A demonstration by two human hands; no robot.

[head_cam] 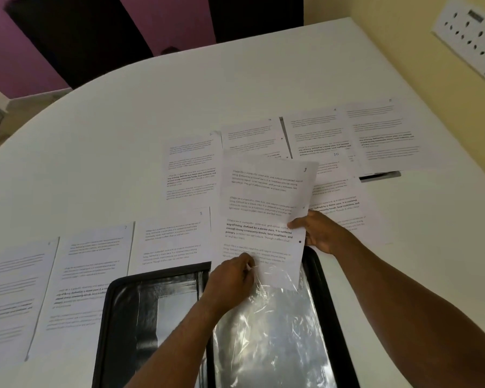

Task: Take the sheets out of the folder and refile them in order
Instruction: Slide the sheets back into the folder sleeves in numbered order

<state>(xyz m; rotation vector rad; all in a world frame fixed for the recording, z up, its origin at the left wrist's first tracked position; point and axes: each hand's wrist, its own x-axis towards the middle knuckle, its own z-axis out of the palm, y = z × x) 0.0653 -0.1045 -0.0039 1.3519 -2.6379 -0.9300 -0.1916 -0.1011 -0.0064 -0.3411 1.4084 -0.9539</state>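
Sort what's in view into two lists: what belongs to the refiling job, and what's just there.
Belongs to the job:
- held sheet, gripped by right hand
- clear sleeve, its mouth pinched by left hand
- black folder, open
- loose sheets spread on the table

Just there:
- white table
- wall socket panel

Both bare forearms reach forward from the lower edge of the view, the left hand [231, 275] knuckles-up with fingers curled and thumb pinching at its tip, the right hand [319, 233] further ahead, its thumb and fingers closed in a pinch.
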